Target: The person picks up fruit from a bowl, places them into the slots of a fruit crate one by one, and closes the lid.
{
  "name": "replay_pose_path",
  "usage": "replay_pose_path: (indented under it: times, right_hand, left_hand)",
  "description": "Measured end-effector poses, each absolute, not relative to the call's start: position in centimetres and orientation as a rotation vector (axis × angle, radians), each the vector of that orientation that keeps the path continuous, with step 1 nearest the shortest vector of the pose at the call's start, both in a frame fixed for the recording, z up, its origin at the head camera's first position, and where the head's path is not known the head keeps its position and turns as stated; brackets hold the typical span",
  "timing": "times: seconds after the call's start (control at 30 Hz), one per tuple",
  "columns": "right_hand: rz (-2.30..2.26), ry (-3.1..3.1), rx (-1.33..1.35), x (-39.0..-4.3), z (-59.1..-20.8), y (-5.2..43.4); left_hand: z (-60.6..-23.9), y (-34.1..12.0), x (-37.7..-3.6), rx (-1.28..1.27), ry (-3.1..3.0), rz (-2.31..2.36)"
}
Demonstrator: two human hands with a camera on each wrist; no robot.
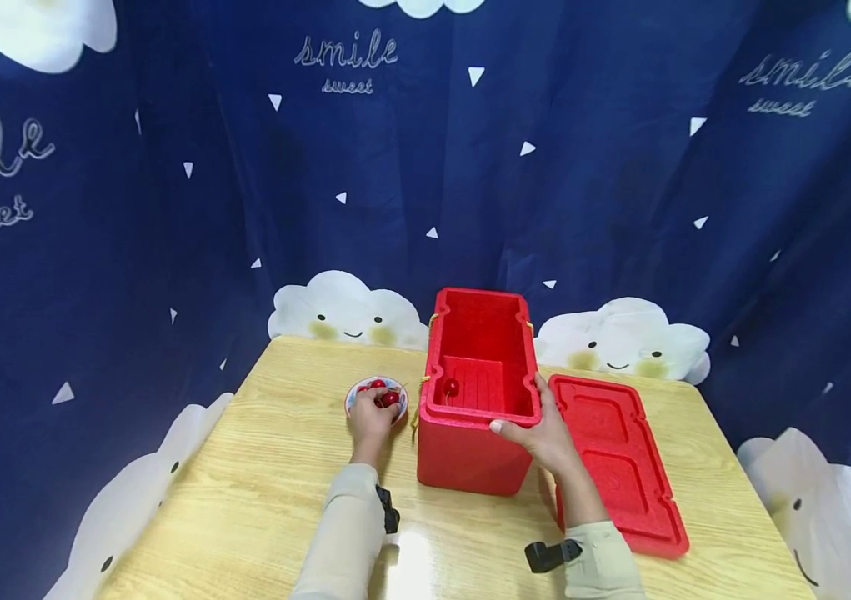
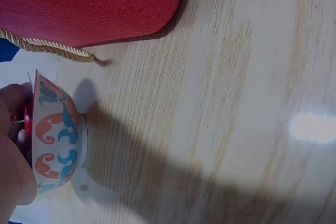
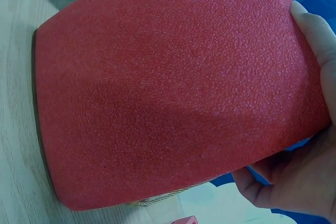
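One narrow gap between bowl (image 2: 58, 140) and box (image 1: 466, 457)

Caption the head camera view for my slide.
Left hand at a bowl of cherries, right hand gripping an open red box.

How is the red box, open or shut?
Open: the box has nothing covering its top, a cherry shows inside, and the red lid lies beside it.
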State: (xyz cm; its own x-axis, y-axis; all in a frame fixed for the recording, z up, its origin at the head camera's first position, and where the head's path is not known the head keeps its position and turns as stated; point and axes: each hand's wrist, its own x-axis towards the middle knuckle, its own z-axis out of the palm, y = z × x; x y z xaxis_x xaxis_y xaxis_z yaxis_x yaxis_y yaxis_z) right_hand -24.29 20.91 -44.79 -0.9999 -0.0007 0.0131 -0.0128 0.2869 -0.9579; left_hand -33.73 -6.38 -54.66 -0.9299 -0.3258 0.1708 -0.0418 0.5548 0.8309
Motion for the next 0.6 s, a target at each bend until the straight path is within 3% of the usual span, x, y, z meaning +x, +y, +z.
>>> replay_pose_path:
  times: [0.6]
  right_hand:
    - [1.889,-2.488,0.034,-24.4,-44.9,20.8]
  left_hand:
    - [-54.1,-6.4,-30.5,0.302,-2.192,-1.585]
